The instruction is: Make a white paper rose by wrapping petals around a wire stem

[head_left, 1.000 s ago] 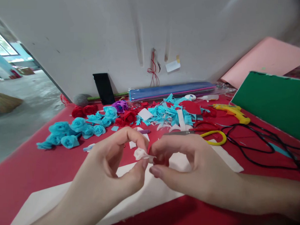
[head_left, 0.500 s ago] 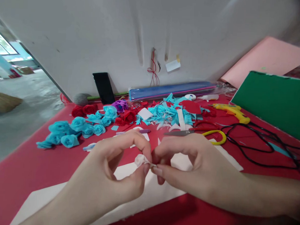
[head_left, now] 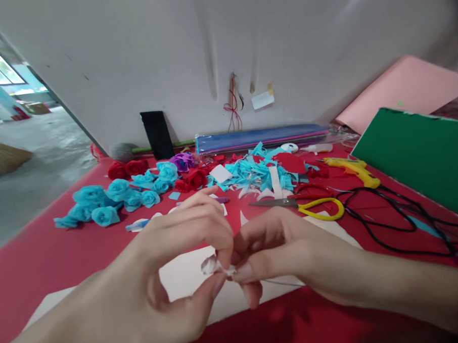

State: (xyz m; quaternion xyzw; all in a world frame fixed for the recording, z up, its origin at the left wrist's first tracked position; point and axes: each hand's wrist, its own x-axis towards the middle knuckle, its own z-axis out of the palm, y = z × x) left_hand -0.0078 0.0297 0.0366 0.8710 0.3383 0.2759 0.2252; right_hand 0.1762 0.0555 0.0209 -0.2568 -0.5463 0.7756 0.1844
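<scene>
A small white crepe-paper flower bud point(head_left: 209, 265) is pinched between the thumb and forefinger of my left hand point(head_left: 175, 262). At the bud's twisted base, the thumb and fingers of my right hand point(head_left: 289, 255) close on the same piece, almost touching the left fingertips. A thin dark line, perhaps a wire, runs out to the right from under my right fingers. Below both hands a white paper sheet point(head_left: 184, 278) lies on the red tabletop point(head_left: 115, 255). Scissors point(head_left: 322, 208) with a yellow and red handle rest just beyond my right hand.
Blue paper roses point(head_left: 118, 189) and red roses point(head_left: 134, 167) sit at the left. Blue paper scraps point(head_left: 255, 172) are heaped mid-table. On the right lie a yellow glue gun point(head_left: 352, 172), its black cord point(head_left: 381, 239) and a green board point(head_left: 415, 157). A phone point(head_left: 157, 134) leans behind.
Both hands have dropped slightly with the bud between them. My right fingers have curled closer around its base, and the thin dark line now shows beside them.
</scene>
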